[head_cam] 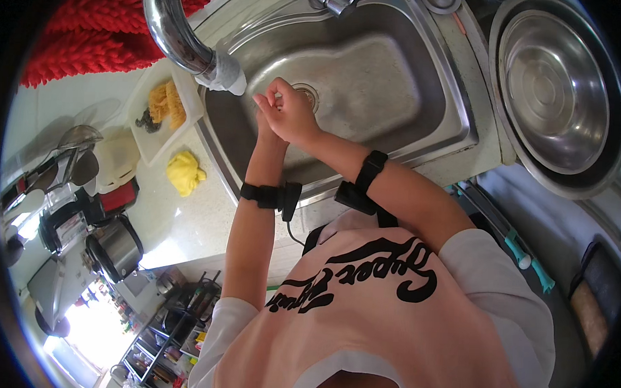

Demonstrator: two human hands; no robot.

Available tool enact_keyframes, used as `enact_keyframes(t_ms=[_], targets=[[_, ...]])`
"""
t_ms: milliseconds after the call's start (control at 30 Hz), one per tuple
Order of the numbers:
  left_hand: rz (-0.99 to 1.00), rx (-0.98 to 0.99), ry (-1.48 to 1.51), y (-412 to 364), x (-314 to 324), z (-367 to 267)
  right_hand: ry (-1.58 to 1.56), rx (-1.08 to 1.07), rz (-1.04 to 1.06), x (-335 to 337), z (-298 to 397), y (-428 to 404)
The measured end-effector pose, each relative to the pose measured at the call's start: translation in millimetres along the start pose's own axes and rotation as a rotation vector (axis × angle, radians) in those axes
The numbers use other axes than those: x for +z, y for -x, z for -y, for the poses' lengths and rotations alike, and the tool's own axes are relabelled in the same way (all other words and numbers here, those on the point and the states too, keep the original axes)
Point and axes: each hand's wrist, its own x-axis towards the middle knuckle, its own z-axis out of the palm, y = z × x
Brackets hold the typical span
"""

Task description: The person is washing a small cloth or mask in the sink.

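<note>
Over the stainless steel sink (365,88), my right hand (293,114) lies across my left hand (264,124), its fingers curled. Most of my left hand is hidden beneath it, and I see no object in either. Just above and left of my hands is the tip of a chrome faucet spout (167,30), wrapped in white material (225,74). I can make out no running water. Part of the round drain (310,95) shows behind my right hand. Each forearm wears a black strap (371,170) with a small device.
Left of the sink, a white plastic tray (155,150) holds yellow sponges (167,104) and a steel scourer (148,121). A yellow cloth (185,173) lies on the counter. Nested steel basins (555,95) stand at right. A red chenille cloth (106,33) hangs upper left, above ladles (79,137).
</note>
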Motion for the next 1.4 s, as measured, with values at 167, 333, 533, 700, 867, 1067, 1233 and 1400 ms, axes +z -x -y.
enact_keyframes(t_ms=[167, 333, 533, 700, 867, 1067, 1233, 1400], targets=[[-0.651, -0.183, -0.559, -5.8, 57.5, 3.2, 0.041, -0.09, -0.267, -12.1, -29.7, -33.2], [-0.679, -0.141, -0.461, -2.7, 72.3, -0.1, 0.009, -0.027, -0.153, -10.3, -19.7, -17.4], [0.046, -0.022, 0.166, 6.0, 18.0, -0.4, -0.105, -0.097, -0.01, 3.5, -1.7, -3.2], [-0.544, -0.2, -0.318, 2.4, 40.0, -6.1, 0.223, -0.124, -0.139, -19.3, -47.6, -27.9], [-0.524, -0.092, -0.249, 0.5, 48.4, -11.8, 0.178, -0.058, -0.181, -41.5, -67.4, -27.0], [-0.44, -0.091, -0.461, 2.8, 43.5, -14.5, -0.586, 0.527, -0.013, -63.2, -37.3, -29.5], [-0.569, -0.274, -0.491, 0.6, 49.8, -18.4, -0.75, 0.521, 0.122, -68.1, -18.9, -27.6], [-0.388, -0.285, -0.687, -0.1, 30.2, -24.8, -0.733, 0.397, 0.157, -66.6, -28.3, -29.8]])
